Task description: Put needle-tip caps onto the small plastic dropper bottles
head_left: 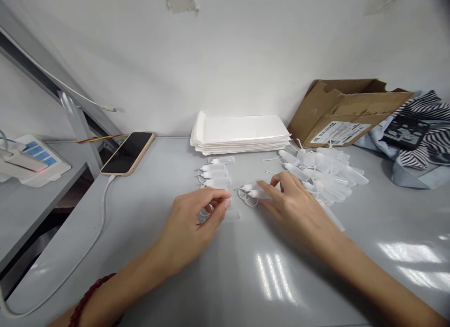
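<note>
Several small translucent squeeze bottles point(217, 174) with thin needle tips and strap caps lie in a column mid-table, tips to the left. My left hand point(197, 219) is over the lower part of this column, thumb and index finger closed together; whatever is between them is hidden. Just to the right, my right hand point(293, 207) grips two more squeeze bottles point(253, 194) side by side, their tips pointing left. Behind that hand a loose heap of the same bottles point(330, 170) spreads over the table.
A stack of white padded envelopes point(242, 130) lies against the wall. An open cardboard box point(346, 111) stands at the back right, beside striped cloth point(427, 130). On the left are a charging phone point(128, 153), its white cable point(101, 219) and a power strip point(38, 160).
</note>
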Tool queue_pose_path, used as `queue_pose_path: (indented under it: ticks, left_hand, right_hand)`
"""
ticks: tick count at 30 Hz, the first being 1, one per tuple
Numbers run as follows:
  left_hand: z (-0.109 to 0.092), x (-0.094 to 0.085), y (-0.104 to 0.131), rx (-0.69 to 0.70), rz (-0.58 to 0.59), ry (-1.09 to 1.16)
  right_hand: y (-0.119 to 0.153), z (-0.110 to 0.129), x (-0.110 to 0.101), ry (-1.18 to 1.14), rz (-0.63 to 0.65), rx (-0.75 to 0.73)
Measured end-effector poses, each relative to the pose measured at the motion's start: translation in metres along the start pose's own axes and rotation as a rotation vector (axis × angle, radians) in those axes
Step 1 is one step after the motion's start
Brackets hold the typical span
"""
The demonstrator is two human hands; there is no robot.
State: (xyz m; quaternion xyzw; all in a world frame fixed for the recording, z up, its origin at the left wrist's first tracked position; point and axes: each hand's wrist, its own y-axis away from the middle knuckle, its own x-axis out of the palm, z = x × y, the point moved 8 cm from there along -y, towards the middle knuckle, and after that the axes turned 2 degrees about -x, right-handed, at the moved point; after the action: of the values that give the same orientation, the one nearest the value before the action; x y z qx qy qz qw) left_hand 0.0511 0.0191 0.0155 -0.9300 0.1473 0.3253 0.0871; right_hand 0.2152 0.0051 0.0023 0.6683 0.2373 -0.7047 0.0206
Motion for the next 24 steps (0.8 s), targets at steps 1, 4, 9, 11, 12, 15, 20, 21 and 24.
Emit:
queue_pose_path:
  ticks: [1,4,9,11,12,15,20,21,24]
  left_hand:
    - [0.000,0.000,0.000,-0.006,0.004,-0.003]
    - [-0.001,0.001,0.000,-0.016,0.011,-0.005]
    - [-0.003,0.001,0.001,0.006,0.004,-0.005]
    - [-0.003,0.000,0.002,0.010,0.004,-0.007]
    - [-0.003,0.000,0.002,0.010,0.004,-0.009]
    - [-0.003,0.000,0.003,0.006,0.000,-0.008]
    - [-0.004,0.001,0.004,0.013,-0.002,-0.006]
    - [-0.004,0.001,0.004,0.016,-0.002,-0.005]
    - [-0.003,0.001,0.003,0.012,-0.004,0.008]
  right_hand:
    - [0.000,-0.001,0.002,-0.005,0.011,0.016]
    - [0.002,-0.004,0.006,-0.058,0.028,0.070]
    - [0.004,-0.001,0.010,-0.246,0.051,0.086]
    - [0.003,-0.001,0.008,-0.269,0.046,0.086]
    - [0.002,-0.002,0.005,-0.264,0.039,0.088]
    - [0.000,-0.010,-0.006,-0.206,0.031,0.113]
    - [0.007,-0.051,-0.011,0.021,0.200,0.394]
    - [0.009,-0.056,-0.011,0.062,0.230,0.413]
    - [0.010,-0.057,-0.007,0.143,0.284,0.369]
